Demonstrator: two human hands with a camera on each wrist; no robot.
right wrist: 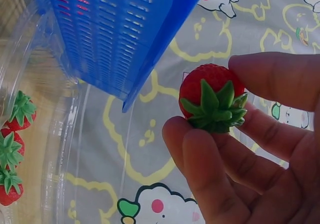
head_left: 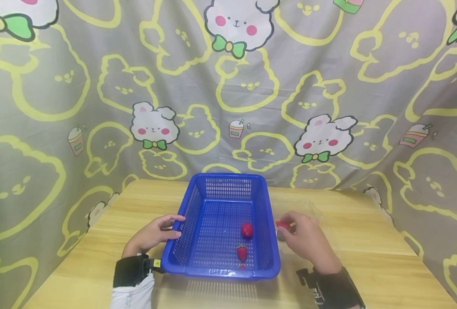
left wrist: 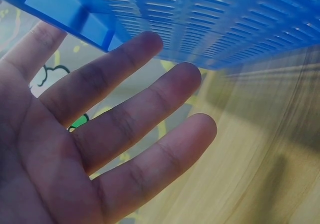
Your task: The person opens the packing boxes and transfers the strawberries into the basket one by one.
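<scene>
My right hand [head_left: 307, 236] pinches a red strawberry [right wrist: 210, 96] with green leaves between thumb and fingertips, just outside the right wall of the blue basket [head_left: 220, 272]. In the right wrist view the leafy end faces the camera. At the basket's left rim is my left hand [head_left: 155, 234], with two fingertips resting on the edge. The left wrist view shows its other fingers [left wrist: 135, 129] spread nearly straight beside the slotted wall. Inside the basket lie a round red fruit [head_left: 246, 230], a strawberry [head_left: 242, 253] and a small red piece [head_left: 242, 267] partly hidden by the front rim.
A clear plastic container [right wrist: 52, 134] stands right of the basket, with several strawberries [right wrist: 11, 149] seen beside its wall in the right wrist view. The wooden table [head_left: 367, 240] extends to both sides. A patterned cloth [head_left: 251, 86] hangs behind and around it.
</scene>
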